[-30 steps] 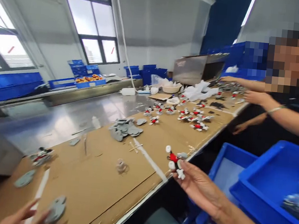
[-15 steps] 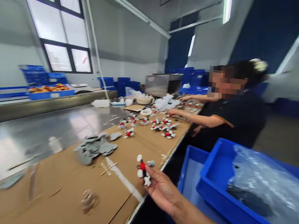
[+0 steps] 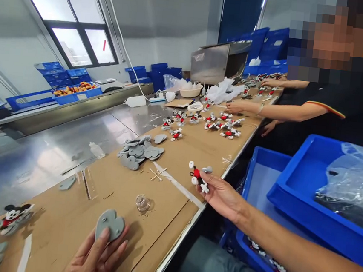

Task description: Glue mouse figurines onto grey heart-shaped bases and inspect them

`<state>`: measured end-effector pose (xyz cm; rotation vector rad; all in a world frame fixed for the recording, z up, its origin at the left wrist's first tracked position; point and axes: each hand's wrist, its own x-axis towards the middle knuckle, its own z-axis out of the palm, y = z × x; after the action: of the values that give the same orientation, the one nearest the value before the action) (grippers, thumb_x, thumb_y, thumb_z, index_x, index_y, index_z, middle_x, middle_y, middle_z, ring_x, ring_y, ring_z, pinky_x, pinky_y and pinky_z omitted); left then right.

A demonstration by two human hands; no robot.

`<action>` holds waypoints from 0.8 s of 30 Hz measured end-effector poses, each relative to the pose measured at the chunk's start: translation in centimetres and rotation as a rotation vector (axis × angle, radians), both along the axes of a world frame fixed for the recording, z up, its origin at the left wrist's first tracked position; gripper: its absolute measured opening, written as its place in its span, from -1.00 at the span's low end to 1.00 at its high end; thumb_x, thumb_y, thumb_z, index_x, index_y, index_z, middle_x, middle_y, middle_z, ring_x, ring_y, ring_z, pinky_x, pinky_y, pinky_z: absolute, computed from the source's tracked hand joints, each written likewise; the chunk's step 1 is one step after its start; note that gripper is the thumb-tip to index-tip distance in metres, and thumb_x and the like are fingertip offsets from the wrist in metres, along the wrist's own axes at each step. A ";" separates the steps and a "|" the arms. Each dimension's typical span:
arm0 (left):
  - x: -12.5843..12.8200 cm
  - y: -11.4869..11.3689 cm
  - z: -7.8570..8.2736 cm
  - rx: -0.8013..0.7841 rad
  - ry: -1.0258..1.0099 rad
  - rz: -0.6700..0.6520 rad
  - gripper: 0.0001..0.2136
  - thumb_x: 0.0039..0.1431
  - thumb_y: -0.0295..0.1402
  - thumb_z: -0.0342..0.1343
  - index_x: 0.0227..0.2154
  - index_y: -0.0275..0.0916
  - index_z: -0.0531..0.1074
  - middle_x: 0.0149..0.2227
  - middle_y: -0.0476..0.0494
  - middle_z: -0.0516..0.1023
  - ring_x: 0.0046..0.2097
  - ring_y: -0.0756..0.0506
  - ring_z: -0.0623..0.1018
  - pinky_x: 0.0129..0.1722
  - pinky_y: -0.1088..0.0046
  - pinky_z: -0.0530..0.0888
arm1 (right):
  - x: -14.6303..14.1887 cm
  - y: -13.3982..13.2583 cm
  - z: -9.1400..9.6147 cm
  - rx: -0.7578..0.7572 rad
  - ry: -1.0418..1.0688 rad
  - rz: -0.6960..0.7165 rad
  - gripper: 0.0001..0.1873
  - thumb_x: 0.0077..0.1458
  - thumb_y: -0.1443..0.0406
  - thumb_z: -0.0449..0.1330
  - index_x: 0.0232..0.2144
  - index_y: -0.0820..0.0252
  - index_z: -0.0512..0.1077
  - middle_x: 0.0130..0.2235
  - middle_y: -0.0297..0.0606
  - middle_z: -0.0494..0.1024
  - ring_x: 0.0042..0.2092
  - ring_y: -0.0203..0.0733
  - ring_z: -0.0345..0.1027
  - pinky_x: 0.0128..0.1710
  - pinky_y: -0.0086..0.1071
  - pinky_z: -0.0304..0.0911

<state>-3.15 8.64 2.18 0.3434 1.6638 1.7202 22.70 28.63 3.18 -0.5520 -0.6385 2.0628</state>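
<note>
In my left hand [image 3: 98,250], at the lower middle, a flat grey heart-shaped base [image 3: 111,225] is gripped between thumb and fingers, with small round pegs on its upper face. My right hand [image 3: 223,195] pinches a small red, black and white cartoon mouse figurine [image 3: 198,177] above the table's right edge. A pile of similar grey bases [image 3: 138,151] lies on the cardboard ahead of my hands. Beyond it are several mouse figurines [image 3: 224,125]. One more mouse figurine [image 3: 13,218], on a grey base, stands at the far left.
A small clear jar [image 3: 143,203] and crossed cotton swabs [image 3: 157,174] rest on the cardboard [image 3: 168,207]. Blue bins [image 3: 292,181] stand at the right, one with plastic bags. A co-worker [image 3: 328,111] reaches over the table further along. A squeeze bottle [image 3: 96,150] lies on the metal surface.
My left hand has come into view holding a grey base. The view has swung, so the table and co-worker appear shifted; my right hand still holds the figurine.
</note>
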 end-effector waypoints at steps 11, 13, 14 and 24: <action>1.7 3.2 1.9 -0.400 1.230 0.214 -0.68 0.25 -0.04 0.06 -0.02 0.05 0.52 -0.08 -0.02 0.61 -0.04 -0.29 0.57 0.06 0.03 0.45 | -0.5 -0.2 -0.4 -0.016 0.003 0.012 -0.73 -0.15 0.34 0.50 -0.35 0.33 0.59 -0.33 -0.24 0.60 -0.31 -0.33 0.47 -0.26 -0.50 0.42; 0.9 3.8 1.6 -0.306 1.445 0.150 -0.71 0.29 -0.12 0.05 0.01 0.07 0.50 -0.13 -0.01 0.63 -0.17 -0.21 0.61 -0.07 0.19 0.51 | -0.5 -0.2 -0.5 -0.005 0.017 0.018 -0.73 -0.15 0.34 0.50 -0.36 0.34 0.58 -0.36 -0.26 0.59 -0.34 -0.34 0.46 -0.27 -0.50 0.42; 0.6 4.0 1.5 -0.241 1.521 0.117 -0.73 0.31 -0.16 0.05 0.02 0.08 0.49 -0.14 0.01 0.63 -0.18 -0.17 0.61 -0.09 0.26 0.50 | -0.5 -0.2 -0.6 -0.001 0.019 0.023 -0.73 -0.15 0.33 0.50 -0.36 0.34 0.58 -0.37 -0.27 0.59 -0.35 -0.35 0.46 -0.27 -0.49 0.42; 1.1 4.0 1.3 -0.025 1.677 -0.047 -0.63 0.35 -0.35 0.04 0.16 0.15 0.33 0.06 0.13 0.51 -0.01 -0.11 0.56 -0.17 0.42 0.45 | -0.4 -0.4 -0.5 0.006 0.022 0.041 -0.71 -0.14 0.31 0.50 -0.35 0.37 0.58 -0.31 -0.18 0.60 -0.31 -0.34 0.46 -0.22 -0.49 0.44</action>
<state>-2.09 12.66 3.50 2.1909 2.5785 1.2245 22.26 28.24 2.67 -0.5162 -0.6481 2.1014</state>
